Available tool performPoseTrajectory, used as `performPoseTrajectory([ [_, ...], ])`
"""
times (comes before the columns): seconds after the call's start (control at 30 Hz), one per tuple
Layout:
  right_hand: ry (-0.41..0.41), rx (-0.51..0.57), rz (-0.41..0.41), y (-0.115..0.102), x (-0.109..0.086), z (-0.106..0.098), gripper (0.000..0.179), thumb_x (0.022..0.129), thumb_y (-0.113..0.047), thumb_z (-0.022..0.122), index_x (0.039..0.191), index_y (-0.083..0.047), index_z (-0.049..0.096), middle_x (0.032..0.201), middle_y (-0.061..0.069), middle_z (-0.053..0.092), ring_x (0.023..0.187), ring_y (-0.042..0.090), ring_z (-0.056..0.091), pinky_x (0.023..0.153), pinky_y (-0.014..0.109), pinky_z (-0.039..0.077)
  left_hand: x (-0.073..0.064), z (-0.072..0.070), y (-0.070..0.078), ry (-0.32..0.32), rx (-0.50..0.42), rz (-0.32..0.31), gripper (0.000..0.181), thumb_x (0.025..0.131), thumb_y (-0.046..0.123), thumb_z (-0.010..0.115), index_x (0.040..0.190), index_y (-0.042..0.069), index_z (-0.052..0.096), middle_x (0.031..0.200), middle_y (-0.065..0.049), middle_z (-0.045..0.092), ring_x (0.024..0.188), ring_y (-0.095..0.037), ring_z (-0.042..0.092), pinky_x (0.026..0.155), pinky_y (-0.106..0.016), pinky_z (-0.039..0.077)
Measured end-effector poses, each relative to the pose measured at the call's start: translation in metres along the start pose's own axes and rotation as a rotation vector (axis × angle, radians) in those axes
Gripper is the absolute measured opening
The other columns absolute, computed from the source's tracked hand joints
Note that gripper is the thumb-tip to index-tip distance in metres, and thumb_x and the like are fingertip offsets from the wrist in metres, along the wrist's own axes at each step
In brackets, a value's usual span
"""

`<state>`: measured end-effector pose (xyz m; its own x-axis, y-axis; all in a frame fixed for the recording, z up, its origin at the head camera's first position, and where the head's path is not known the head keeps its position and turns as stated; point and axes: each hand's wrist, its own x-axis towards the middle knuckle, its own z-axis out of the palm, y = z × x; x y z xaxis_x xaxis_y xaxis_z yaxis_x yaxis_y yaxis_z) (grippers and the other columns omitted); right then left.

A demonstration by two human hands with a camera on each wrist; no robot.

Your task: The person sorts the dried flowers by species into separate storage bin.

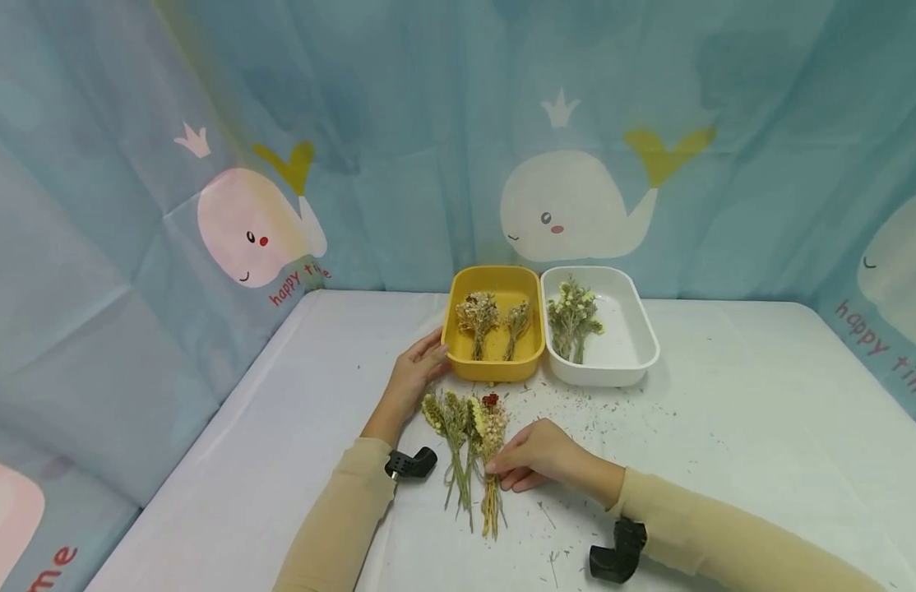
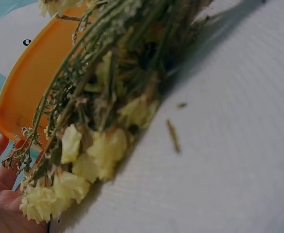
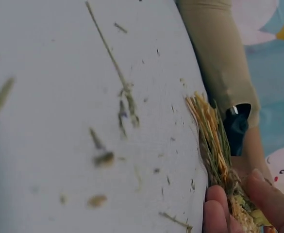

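Note:
My right hand (image 1: 539,455) pinches the tied stems of a dried flower bunch (image 1: 491,432) with pale blooms and one dark red head. In the right wrist view, thumb and fingers (image 3: 214,208) close round the bunch where it is bound, its cut straw-coloured stems (image 3: 212,131) sticking out. Just left of it lies another dried bunch (image 1: 455,427) with yellow-green heads; yellow blooms (image 2: 105,150) fill the left wrist view. My left hand (image 1: 417,367) rests against the left side of the yellow tray (image 1: 495,372), fingers extended along its wall.
Inside the yellow tray lie two small dried bunches (image 1: 478,316). A white tray (image 1: 624,329) stands right beside it, holding a yellow-green bunch (image 1: 572,316). Bits of stem and petal litter the white tabletop (image 1: 724,395). A blue whale-print curtain (image 1: 428,164) hangs behind and at the sides.

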<state>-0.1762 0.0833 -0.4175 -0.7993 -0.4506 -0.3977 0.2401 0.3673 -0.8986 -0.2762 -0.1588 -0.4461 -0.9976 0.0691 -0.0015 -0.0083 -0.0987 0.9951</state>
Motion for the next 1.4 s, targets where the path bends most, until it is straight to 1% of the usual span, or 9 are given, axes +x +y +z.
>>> performPoseTrajectory([
  [0.17, 0.021, -0.064, -0.004, -0.004, 0.001, 0.001, 0.023, 0.078, -0.024, 0.085, 0.082, -0.002, 0.078, 0.062, 0.008, 0.073, 0.051, 0.009, 0.067, 0.055, 0.028, 0.063, 0.001, 0.001, 0.000, -0.007, 0.000, 0.014, 0.053, 0.101, 0.020, 0.060, 0.151, 0.016, 0.045, 0.154, -0.008, 0.046, 0.136, -0.025, 0.052, 0.102, -0.027, 0.055],
  [0.33, 0.020, -0.061, 0.004, -0.003, 0.002, 0.005, 0.023, 0.077, -0.024, 0.085, 0.078, -0.002, 0.078, 0.057, 0.004, 0.070, 0.047, 0.008, 0.065, 0.053, 0.028, 0.062, -0.001, 0.001, 0.000, -0.002, -0.003, 0.008, 0.053, 0.101, 0.018, 0.060, 0.151, 0.014, 0.044, 0.155, -0.009, 0.046, 0.136, -0.026, 0.053, 0.100, -0.025, 0.056],
  [0.5, 0.035, -0.066, 0.006, -0.002, 0.005, 0.008, 0.019, 0.078, -0.020, 0.084, 0.077, -0.003, 0.078, 0.056, 0.004, 0.070, 0.046, 0.008, 0.064, 0.051, 0.026, 0.061, -0.001, 0.000, 0.000, 0.002, -0.003, 0.012, 0.053, 0.101, 0.017, 0.059, 0.152, 0.012, 0.043, 0.155, -0.011, 0.045, 0.137, -0.029, 0.051, 0.101, -0.027, 0.056],
  [0.67, 0.036, -0.090, 0.004, -0.003, 0.005, 0.010, 0.019, 0.078, -0.018, 0.084, 0.073, -0.002, 0.075, 0.053, 0.003, 0.068, 0.043, 0.007, 0.062, 0.047, 0.026, 0.060, -0.002, 0.000, -0.002, -0.001, -0.003, 0.006, 0.052, 0.102, 0.017, 0.059, 0.151, 0.014, 0.043, 0.155, -0.010, 0.045, 0.138, -0.029, 0.050, 0.103, -0.029, 0.055],
  [0.8, 0.032, -0.115, -0.005, -0.006, 0.005, 0.011, 0.023, 0.078, -0.021, 0.085, 0.070, -0.002, 0.074, 0.052, 0.002, 0.066, 0.042, 0.007, 0.061, 0.046, 0.026, 0.059, -0.002, 0.000, -0.001, 0.005, -0.006, 0.013, 0.052, 0.101, 0.018, 0.060, 0.150, 0.015, 0.045, 0.154, -0.009, 0.047, 0.137, -0.028, 0.052, 0.102, -0.028, 0.055],
  [0.9, 0.016, -0.121, -0.008, -0.007, 0.006, 0.009, 0.022, 0.078, -0.020, 0.084, 0.070, -0.002, 0.073, 0.052, 0.001, 0.066, 0.042, 0.007, 0.061, 0.047, 0.026, 0.060, -0.001, 0.001, 0.000, 0.004, -0.003, 0.015, 0.052, 0.101, 0.018, 0.060, 0.150, 0.015, 0.046, 0.153, -0.008, 0.048, 0.136, -0.028, 0.052, 0.101, -0.027, 0.056],
  [1.13, -0.014, -0.058, 0.026, -0.007, 0.005, 0.001, 0.017, 0.079, -0.018, 0.080, 0.077, -0.002, 0.075, 0.056, 0.004, 0.069, 0.047, 0.010, 0.065, 0.052, 0.027, 0.062, -0.002, 0.001, 0.002, -0.009, -0.007, 0.015, 0.052, 0.101, 0.019, 0.060, 0.151, 0.016, 0.045, 0.155, -0.006, 0.046, 0.136, -0.027, 0.052, 0.103, -0.029, 0.055],
  [1.27, -0.009, 0.007, 0.039, -0.006, 0.001, -0.003, 0.014, 0.080, -0.015, 0.079, 0.081, -0.002, 0.075, 0.063, 0.003, 0.071, 0.053, 0.009, 0.066, 0.057, 0.026, 0.063, -0.002, 0.001, 0.003, -0.004, -0.011, 0.018, 0.053, 0.101, 0.019, 0.060, 0.151, 0.015, 0.045, 0.154, -0.007, 0.047, 0.136, -0.028, 0.052, 0.103, -0.030, 0.055],
  [1.4, -0.010, 0.094, 0.058, -0.001, -0.005, -0.006, 0.011, 0.082, -0.009, 0.078, 0.085, 0.000, 0.072, 0.072, 0.001, 0.071, 0.059, 0.007, 0.065, 0.061, 0.024, 0.063, -0.002, 0.000, 0.002, -0.007, -0.007, 0.016, 0.052, 0.101, 0.018, 0.060, 0.151, 0.014, 0.044, 0.154, -0.008, 0.047, 0.136, -0.029, 0.052, 0.103, -0.029, 0.055],
])
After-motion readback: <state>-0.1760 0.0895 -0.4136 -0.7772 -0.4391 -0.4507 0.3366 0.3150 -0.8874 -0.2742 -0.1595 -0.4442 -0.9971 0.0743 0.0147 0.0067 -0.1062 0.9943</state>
